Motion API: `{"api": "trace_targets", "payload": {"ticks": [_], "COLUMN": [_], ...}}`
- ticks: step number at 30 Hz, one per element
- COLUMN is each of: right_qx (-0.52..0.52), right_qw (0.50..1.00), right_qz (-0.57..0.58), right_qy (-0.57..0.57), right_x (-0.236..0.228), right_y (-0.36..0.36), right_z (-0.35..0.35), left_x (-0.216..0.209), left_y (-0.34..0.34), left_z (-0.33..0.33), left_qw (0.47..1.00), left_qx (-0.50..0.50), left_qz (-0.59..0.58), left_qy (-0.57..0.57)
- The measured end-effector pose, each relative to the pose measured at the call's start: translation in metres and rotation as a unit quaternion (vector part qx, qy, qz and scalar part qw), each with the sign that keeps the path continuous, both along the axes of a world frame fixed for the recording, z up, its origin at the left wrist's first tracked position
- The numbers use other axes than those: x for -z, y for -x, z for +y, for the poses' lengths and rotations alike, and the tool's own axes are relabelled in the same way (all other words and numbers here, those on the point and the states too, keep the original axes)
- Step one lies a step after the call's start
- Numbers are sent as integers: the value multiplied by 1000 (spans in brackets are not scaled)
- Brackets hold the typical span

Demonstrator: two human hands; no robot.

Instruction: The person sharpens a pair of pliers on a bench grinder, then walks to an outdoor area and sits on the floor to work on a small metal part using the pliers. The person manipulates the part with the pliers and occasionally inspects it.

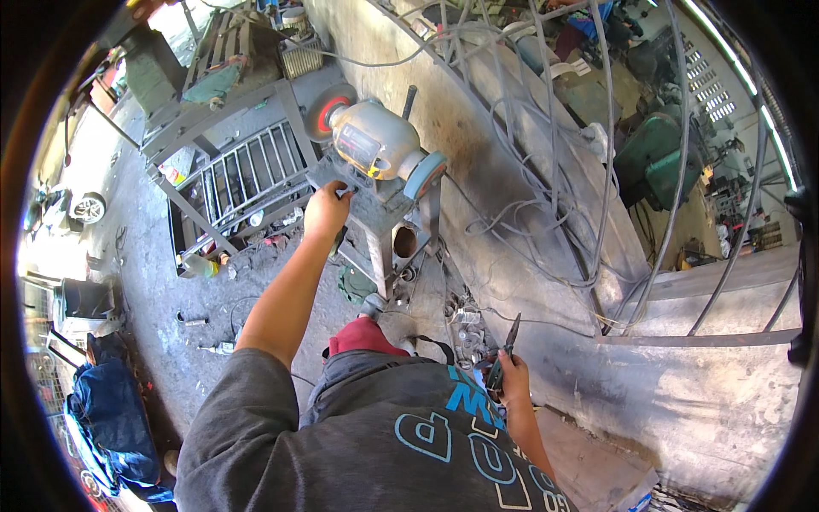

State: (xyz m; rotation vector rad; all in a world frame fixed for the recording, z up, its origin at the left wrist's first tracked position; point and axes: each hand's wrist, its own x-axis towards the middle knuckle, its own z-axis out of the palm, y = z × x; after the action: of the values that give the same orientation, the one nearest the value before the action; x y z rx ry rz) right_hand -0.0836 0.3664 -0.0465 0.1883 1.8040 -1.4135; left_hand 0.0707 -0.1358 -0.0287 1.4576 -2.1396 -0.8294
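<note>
A bench grinder (375,139) with a grey body stands on a metal stand (375,226). Its left wheel (329,113) has a red centre; its right wheel (425,176) is blue-grey. Just below the left wheel, at the front edge of the stand top, is my left hand (327,209). Its fingers are bent close together, and whatever lies between them is too small to make out. Low at my right side, away from the grinder, my right hand (514,381) grips pliers (513,334) with dark pointed jaws and green handles, the tip pointing up.
Behind the grinder runs a stained wall (478,196) with metal bars and looping cables (529,209). A barred metal frame (256,166) lies on the floor to the left, below a steel table (217,128). Scrap parts (469,328) lie along the wall's foot. Dark blue cloth (111,418) hangs at lower left.
</note>
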Motion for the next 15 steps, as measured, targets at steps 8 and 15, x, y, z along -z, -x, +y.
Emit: {"api": "trace_targets", "payload": {"ticks": [8, 15], "right_qx": [35, 80], "right_qw": [999, 996], "right_qz": [5, -7], "right_qy": [-28, -29], "right_x": [-1, 1], "right_y": [-1, -16], "right_z": [21, 33], "left_x": [7, 15], "left_y": [31, 42], "left_z": [-42, -57], "left_qw": [995, 993], "left_qx": [-66, -43], "left_qz": [-70, -112], "left_qy": [-10, 9]}}
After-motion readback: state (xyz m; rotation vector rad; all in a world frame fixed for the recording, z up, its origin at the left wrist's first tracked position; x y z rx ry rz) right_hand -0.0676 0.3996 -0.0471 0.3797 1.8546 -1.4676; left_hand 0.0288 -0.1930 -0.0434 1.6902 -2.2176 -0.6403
